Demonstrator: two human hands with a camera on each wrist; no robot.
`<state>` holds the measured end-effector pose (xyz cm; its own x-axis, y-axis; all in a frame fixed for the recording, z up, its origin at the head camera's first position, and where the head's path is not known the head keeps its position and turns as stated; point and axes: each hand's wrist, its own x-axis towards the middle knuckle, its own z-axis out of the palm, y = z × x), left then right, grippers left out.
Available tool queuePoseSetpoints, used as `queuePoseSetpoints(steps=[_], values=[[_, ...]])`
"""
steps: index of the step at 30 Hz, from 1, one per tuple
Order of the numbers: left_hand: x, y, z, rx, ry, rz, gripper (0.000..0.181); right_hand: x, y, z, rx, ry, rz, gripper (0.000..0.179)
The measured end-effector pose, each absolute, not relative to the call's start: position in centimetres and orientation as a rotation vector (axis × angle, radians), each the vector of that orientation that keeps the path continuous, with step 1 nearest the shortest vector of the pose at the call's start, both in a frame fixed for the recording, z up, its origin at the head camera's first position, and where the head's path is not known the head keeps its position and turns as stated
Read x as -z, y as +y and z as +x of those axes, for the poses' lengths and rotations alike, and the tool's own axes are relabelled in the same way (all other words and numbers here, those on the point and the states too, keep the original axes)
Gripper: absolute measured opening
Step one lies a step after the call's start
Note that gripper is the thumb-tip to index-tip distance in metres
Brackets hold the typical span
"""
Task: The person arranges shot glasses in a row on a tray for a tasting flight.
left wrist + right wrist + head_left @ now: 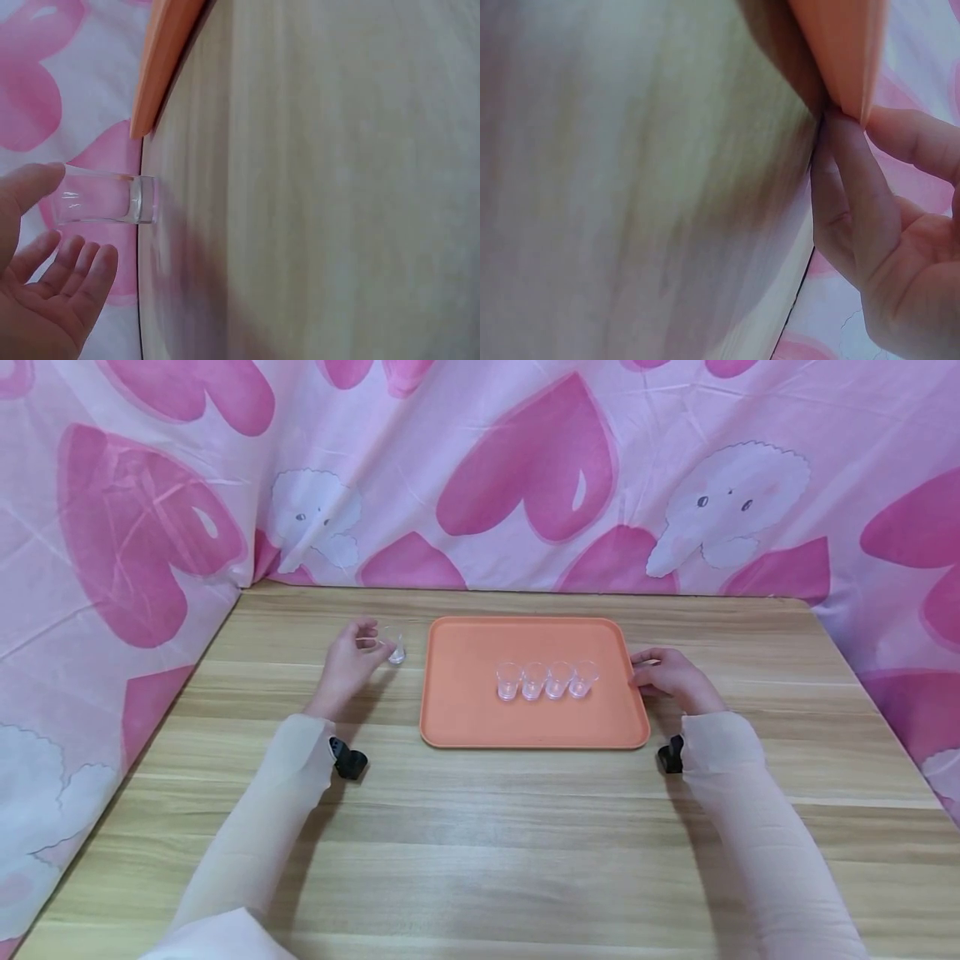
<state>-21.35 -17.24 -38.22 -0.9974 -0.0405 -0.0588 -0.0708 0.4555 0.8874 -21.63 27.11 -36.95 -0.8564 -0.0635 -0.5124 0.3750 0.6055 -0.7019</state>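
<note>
On the left of the table, a small clear shot glass [101, 196] stands upright with its thick base down. My left hand [354, 658] is around its upper part; in the left wrist view the thumb is right at the rim, and the other fingers are spread below, slightly apart from the glass. An orange tray [461, 685] lies in the middle, with several similar shot glasses [533, 682] in a row on it. At the tray's right edge, my right hand [675, 677] pinches the rim, thumb above and fingers [862, 187] underneath.
The wooden table [495, 835] ends at the back against a pink curtain [405, 460] with hearts and white cartoon figures, which also hangs along both sides. A black wrist camera [349, 760] is on the left sleeve, another camera [671, 755] on the right.
</note>
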Motion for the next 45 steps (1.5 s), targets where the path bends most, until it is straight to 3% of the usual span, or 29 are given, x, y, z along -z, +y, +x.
queuePoseSetpoints(steps=[30,45], values=[[39.0,-16.8,-21.8,-1.587,2.661,-0.129,0.051,36.9,27.0,-21.6,1.152,2.342,0.256,0.052],[37.4,-15.7,-21.2,-1.699,2.661,-0.142,0.051,37.0,27.1,-21.5,1.224,2.331,0.246,0.051]])
